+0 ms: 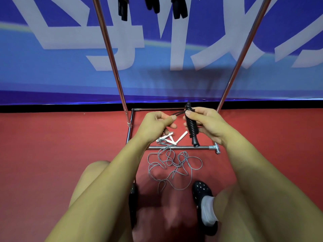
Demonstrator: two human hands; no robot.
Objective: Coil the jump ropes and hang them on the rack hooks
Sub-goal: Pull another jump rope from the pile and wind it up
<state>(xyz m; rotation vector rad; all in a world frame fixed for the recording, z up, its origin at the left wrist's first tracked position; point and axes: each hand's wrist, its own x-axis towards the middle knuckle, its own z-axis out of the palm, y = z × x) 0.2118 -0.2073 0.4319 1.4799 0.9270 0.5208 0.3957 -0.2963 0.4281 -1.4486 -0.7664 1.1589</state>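
The black jump rope (pixel 191 127) is held up above the rack base (pixel 181 147) — its handles are bunched together, upright with a slight tilt, and the cord is wound round them in tight turns. The bundle is gripped by the right hand (pixel 205 124), fingers curled behind it and the thumb pressed across the front near the top. A short black loop of cord is drawn out sideways from the top of the bundle and is pinched by the left hand (pixel 157 124), its fingers folded in and the thumb laid against the forefinger. The lower handle tip is seen just above the front bar of the rack base.

On the red floor (pixel 52 154), inside the rack base, white handles (pixel 172 137) are scattered close together. Trailing from them across the front bar toward the person, a grey cord (pixel 174 165) is spread in a loose tangle of loops — not coiled at all. Nearer still than that tangle, a black dotted shoe (pixel 202 191) with a pale sock is planted, and bare knees are bent at either side.

Two slanted chrome uprights (pixel 111 63) are carried up from the rack base, and between them, at the very top, dark handles (pixel 152 4) of other ropes are hung. Behind the rack base a blue banner (pixel 52 75) with large pale lettering is stretched.
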